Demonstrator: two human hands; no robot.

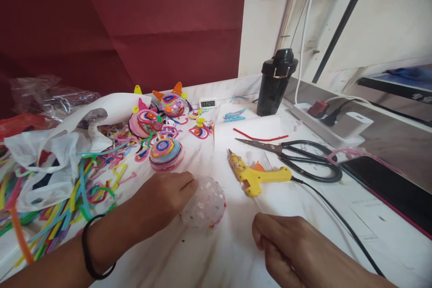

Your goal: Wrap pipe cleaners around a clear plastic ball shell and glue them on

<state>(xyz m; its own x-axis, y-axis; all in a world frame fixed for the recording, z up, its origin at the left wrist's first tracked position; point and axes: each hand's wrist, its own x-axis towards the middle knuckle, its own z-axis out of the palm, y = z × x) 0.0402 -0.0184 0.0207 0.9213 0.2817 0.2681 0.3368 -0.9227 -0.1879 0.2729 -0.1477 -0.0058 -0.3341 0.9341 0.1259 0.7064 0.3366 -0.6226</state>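
Head view | grasping translucent ball (205, 202) with left hand (170, 198), probably for steadying | pinching clear stick (259, 205) with right hand (285, 238) behind yellow glue gun (251, 175), probably for guiding.

The left side of a translucent dome (207, 202) is covered by the left hand (170, 198), whose fingertips are hidden. The lower end of a thin clear stick (258, 204) is lost at the right hand (286, 243); whether it is gripped cannot be told. The digits on a small clock (207, 103) are too blurred to be read surely. Colourful fuzzy stems (64, 218) are partly covered by a white bag (47, 193) and cut off at left, and a phone (391, 193) is cut off at right.
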